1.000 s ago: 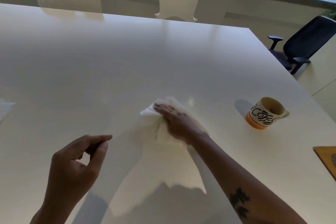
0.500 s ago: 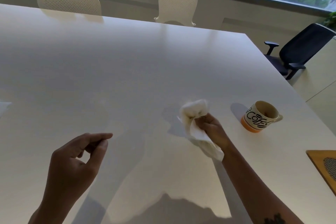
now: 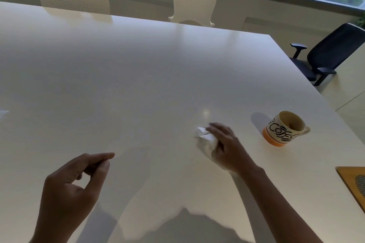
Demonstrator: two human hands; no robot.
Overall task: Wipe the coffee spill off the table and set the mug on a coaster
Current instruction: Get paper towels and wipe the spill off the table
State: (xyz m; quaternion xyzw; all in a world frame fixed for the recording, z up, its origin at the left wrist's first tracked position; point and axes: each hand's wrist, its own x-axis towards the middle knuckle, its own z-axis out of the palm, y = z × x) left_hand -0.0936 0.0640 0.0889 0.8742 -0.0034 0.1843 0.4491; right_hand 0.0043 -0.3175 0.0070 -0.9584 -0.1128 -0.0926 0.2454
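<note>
My right hand (image 3: 227, 144) presses a crumpled white paper towel (image 3: 205, 141) down on the white table (image 3: 138, 85), left of the mug. The cream mug (image 3: 285, 128) with black "Coffee" lettering and an orange base stands upright on the bare table, handle to the right, about a hand's width from my right hand. A wooden coaster (image 3: 353, 185) lies at the right edge, partly cut off. My left hand (image 3: 73, 187) hovers over the near left of the table, fingers loosely curled, holding nothing. I see no dark spill on the surface.
Two white chairs (image 3: 194, 4) stand at the far side of the table and a black office chair (image 3: 325, 55) at the right. A corner of white paper (image 3: 3, 114) shows at the left edge. The table's right edge runs close behind the mug.
The towel went from spread flat under my right hand to bunched and lifted, then down again as a wad further right, nearer the mug. My left hand stayed put.
</note>
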